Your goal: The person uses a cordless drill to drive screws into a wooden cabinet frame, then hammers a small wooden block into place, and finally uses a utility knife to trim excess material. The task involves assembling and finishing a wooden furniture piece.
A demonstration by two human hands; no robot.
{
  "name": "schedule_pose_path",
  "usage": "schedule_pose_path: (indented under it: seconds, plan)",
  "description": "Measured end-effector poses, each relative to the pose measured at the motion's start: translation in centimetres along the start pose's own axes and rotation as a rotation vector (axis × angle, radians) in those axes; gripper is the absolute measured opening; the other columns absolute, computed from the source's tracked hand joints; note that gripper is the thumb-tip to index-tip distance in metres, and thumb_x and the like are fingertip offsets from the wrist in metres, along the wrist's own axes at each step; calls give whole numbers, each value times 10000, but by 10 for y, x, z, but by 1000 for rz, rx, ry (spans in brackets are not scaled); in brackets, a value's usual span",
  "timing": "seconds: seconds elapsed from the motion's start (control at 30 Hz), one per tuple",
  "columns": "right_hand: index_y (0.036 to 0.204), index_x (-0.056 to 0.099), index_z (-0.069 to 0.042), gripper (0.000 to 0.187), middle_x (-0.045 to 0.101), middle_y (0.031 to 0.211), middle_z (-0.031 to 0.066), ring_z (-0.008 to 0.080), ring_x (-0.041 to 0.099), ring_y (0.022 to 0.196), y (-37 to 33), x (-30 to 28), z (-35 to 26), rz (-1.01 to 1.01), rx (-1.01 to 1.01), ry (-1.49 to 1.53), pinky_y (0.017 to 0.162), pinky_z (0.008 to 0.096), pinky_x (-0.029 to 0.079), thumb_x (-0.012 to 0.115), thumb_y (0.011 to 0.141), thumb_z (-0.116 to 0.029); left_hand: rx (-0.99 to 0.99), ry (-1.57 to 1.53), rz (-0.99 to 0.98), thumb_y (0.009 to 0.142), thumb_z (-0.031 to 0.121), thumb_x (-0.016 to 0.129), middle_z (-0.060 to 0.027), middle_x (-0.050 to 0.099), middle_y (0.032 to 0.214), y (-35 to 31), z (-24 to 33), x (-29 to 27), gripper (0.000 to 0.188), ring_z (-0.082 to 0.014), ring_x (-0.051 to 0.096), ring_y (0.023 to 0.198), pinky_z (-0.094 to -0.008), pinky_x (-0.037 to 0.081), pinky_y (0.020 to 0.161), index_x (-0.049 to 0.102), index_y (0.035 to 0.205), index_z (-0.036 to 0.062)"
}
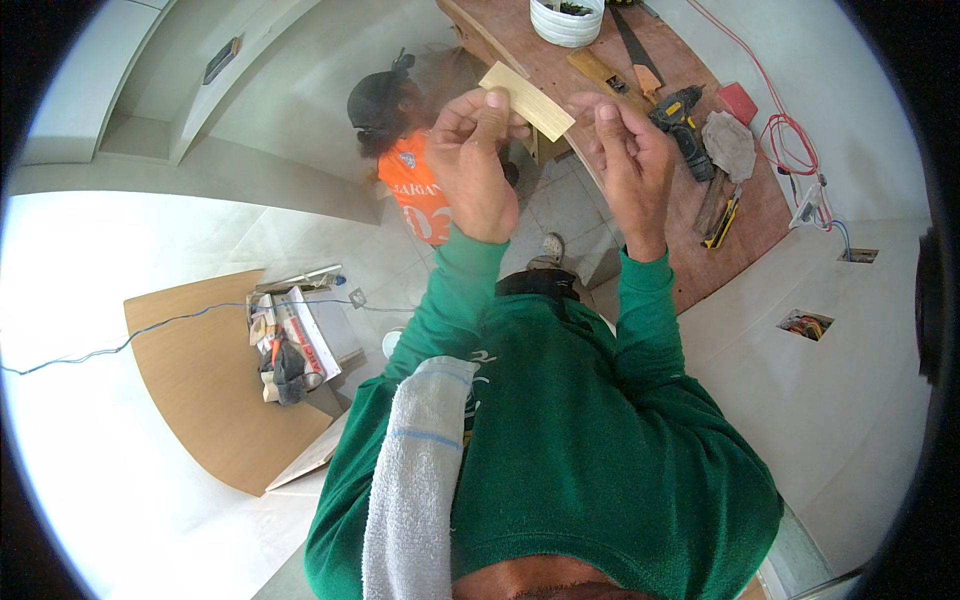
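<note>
My left hand (pixel 476 165) pinches a short, flat strip of pale wood (pixel 535 104) between thumb and fingers, held up in front of me. The strip slants down to the right, its free end pointing toward my right hand (pixel 634 165). That hand is raised just beside the strip, with curled fingers and the thumb drawn close to them. Any small thing in its fingertips is too blurred to make out. Behind and below the hands lies a reddish-brown wooden workbench (pixel 735 262).
On the bench are a cordless drill (pixel 683 125), a handsaw (pixel 636 50), a yellow utility knife (pixel 722 225), a crumpled rag (pixel 728 146) and a white bucket (pixel 566 24). A person in an orange shirt (pixel 412 200) is low at the left, near a curved wooden panel (pixel 200 380).
</note>
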State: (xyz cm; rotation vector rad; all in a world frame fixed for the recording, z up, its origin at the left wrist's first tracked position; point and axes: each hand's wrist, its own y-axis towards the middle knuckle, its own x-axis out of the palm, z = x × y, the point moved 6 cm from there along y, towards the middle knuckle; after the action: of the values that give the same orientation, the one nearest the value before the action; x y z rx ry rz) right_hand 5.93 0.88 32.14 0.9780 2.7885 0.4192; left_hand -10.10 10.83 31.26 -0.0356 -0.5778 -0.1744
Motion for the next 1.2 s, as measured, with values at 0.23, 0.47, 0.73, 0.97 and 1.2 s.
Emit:
schedule_pose_path:
  seconds: [0.23,0.47,0.73,0.97,1.2]
  plan:
    - [1292,777,-76,369,724,1060,22,100,623,794,-3,4,-31,36,-219,-107,691,256,512,848,960,-219,-34,-35,9,1014,115,798,-100,765,911,5,-4,-2,193,-163,696,756,-300,555,721,710,1100,-35]
    - [1315,785,-99,464,709,1080,63,146,602,771,-2,13,-35,-2,-348,-259,673,300,506,905,870,-157,-42,-52,-27,1019,116,791,-98,761,910,5,-7,0,196,-162,685,773,-297,549,742,706,1104,-39]
    - [1210,803,-87,401,720,976,55,155,610,716,-7,15,-14,84,-288,-310,615,316,510,934,839,-164,3,-37,-17,1033,131,778,-86,756,892,5,-12,-1,193,-150,678,789,-292,528,759,701,1130,-17]
    - [1119,792,-75,334,723,939,48,132,616,709,-7,13,-4,62,-261,-291,590,293,487,943,861,-221,16,-52,-32,1037,120,772,-77,757,893,10,-12,-2,163,-144,688,780,-290,559,759,712,1114,-10]
    - [1168,792,-77,381,744,983,6,104,617,748,-1,-2,-15,108,-248,-168,610,262,479,934,874,-272,52,-58,-46,1051,74,742,-68,760,921,11,-6,-3,92,-133,693,789,-275,566,760,739,1095,-7]
